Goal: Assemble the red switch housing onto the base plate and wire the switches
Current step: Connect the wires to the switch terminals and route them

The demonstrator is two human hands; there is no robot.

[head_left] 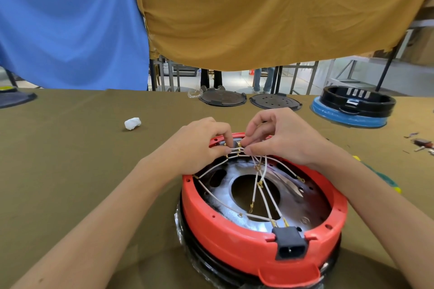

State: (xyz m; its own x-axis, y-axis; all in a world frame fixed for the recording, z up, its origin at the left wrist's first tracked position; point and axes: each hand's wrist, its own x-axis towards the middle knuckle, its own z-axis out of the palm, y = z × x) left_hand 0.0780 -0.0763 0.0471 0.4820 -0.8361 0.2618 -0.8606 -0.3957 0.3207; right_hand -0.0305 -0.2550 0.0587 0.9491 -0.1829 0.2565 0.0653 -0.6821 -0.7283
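The red switch housing [225, 237], a round red ring, sits upside down on a black base in front of me. Inside it lies a shiny metal plate [303, 216] with a round hole. Several white wires [257, 185] with brass terminals cross the inside. A black power socket [290, 245] sits in the near rim. At the far rim my left hand [199, 145] pinches white wire ends by the switch terminals [236, 148]. My right hand [279, 138] pinches the wires from the other side. The switches themselves are hidden under my fingers.
An olive cloth covers the table [82, 143]. A white crumpled wad [133, 123] lies to the left. Two dark round plates [222, 98] [275, 101] lie at the far edge. A black ring on a blue base [352, 110] stands far right. Small metal parts [421, 144] lie at the right edge.
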